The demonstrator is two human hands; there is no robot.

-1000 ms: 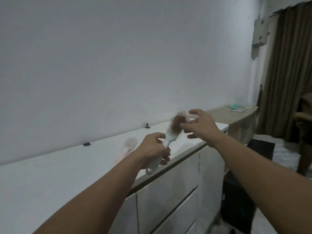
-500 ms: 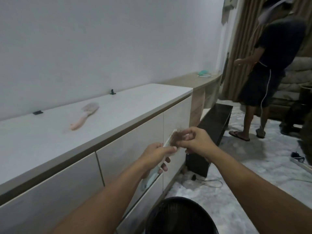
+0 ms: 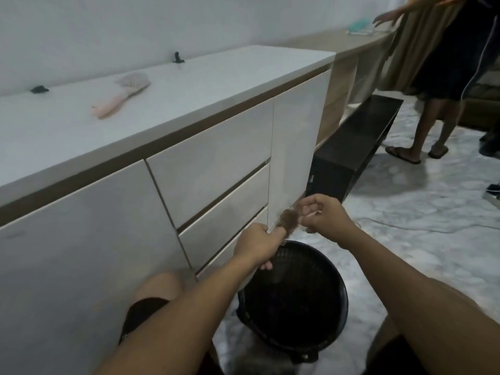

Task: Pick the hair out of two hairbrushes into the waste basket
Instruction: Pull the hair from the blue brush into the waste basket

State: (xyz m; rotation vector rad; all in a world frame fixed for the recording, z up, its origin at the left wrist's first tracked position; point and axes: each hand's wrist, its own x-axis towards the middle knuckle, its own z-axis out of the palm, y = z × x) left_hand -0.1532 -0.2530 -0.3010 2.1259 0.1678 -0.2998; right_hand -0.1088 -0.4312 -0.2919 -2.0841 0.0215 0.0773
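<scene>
My left hand [image 3: 258, 246] grips the handle of a white hairbrush [image 3: 273, 228], held just above the black mesh waste basket [image 3: 324, 331] on the floor. A brown clump of hair [image 3: 289, 221] sits on the brush head. My right hand [image 3: 323, 216] pinches that clump with its fingertips. Most of the brush is hidden by my hands. A second, pink hairbrush [image 3: 119, 98] with hair in its bristles lies on the white countertop [image 3: 216, 85], far to the upper left.
A white cabinet with drawers [image 3: 211, 180] stands close on the left. A black low bench [image 3: 357, 147] sits beyond it. Another person [image 3: 443, 77] stands at the upper right in sandals. A cable [image 3: 422, 227] runs over the marble floor. My knees flank the basket.
My view dropped from the countertop to the floor. Both hands carried the white brush down and now hold it over the waste basket, right fingers still on the hair.
</scene>
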